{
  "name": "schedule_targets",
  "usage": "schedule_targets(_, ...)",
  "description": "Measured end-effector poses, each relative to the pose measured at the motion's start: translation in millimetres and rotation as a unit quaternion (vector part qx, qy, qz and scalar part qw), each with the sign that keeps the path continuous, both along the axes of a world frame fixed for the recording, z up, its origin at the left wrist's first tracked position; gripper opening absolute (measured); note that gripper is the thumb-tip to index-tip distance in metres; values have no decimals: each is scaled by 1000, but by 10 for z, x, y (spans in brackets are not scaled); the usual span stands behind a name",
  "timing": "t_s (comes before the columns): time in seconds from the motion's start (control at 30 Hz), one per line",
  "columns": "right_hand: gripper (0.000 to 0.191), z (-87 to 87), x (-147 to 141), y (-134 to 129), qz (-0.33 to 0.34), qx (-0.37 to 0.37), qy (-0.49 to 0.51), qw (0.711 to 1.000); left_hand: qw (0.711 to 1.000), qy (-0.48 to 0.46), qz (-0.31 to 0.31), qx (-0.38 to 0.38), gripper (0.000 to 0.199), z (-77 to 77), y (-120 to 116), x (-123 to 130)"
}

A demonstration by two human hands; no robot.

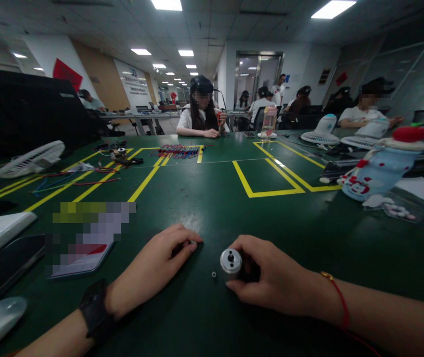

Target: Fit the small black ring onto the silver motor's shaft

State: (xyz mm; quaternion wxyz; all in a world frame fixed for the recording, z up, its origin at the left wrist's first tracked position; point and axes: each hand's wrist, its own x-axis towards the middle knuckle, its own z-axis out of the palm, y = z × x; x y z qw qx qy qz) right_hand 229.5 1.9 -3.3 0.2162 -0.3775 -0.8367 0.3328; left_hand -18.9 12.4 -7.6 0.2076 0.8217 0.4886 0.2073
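My right hand [267, 272] is wrapped round a silver metal cylinder [231, 261] that stands upright on the green table [193, 198]; its top face shows a dark centre and small holes. A tiny metal ring [214, 274] lies on the table just left of the cylinder. Left of both, my left hand [171, 255] rests on the table with its thumb and fingertips pinched together; a small bit of something pale shows between them, too small to name.
A blue bottle [379, 166] stands at the right, near fans [321, 131]. A bundle of coloured wires [182, 151] lies towards the far edge, where a person [201, 111] sits. A blurred card [89, 243] and a white mouse [0, 322] are at the left.
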Motion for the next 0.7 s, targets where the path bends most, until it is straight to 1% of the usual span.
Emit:
schedule_targets(0.07, 25, 4, -4, -2, -2, -1, 0, 1000, 1000, 10, -14, -10, 18, 43, -23, 10)
schedule_targets(0.2, 25, 13, -5, -1, 3, -9, 2, 1000, 997, 30, -67, -33, 19, 141, -95, 31)
schedule_targets(0.27, 25, 14, -5, 1, 3, -9, 1, 1000, 996, 30, -74, -39, 22, 155, -129, 55)
schedule_targets(0.37, 26, 6, -6, 4, 2, -6, 6, 1000, 997, 12, -71, -40, 21, 121, -163, 117)
schedule_targets(0.47, 26, -9, -4, 5, 3, -8, 13, 1000, 996, -26, -71, -53, 9, 95, -179, 189)
schedule_targets(0.57, 25, -23, -4, 10, 2, -5, 10, 1000, 993, -88, -44, -64, 10, 140, -195, 242)
schedule_targets(0.7, 25, -31, -14, 23, 9, -4, 2, 1000, 989, -149, 0, -23, 11, 240, -236, 290)
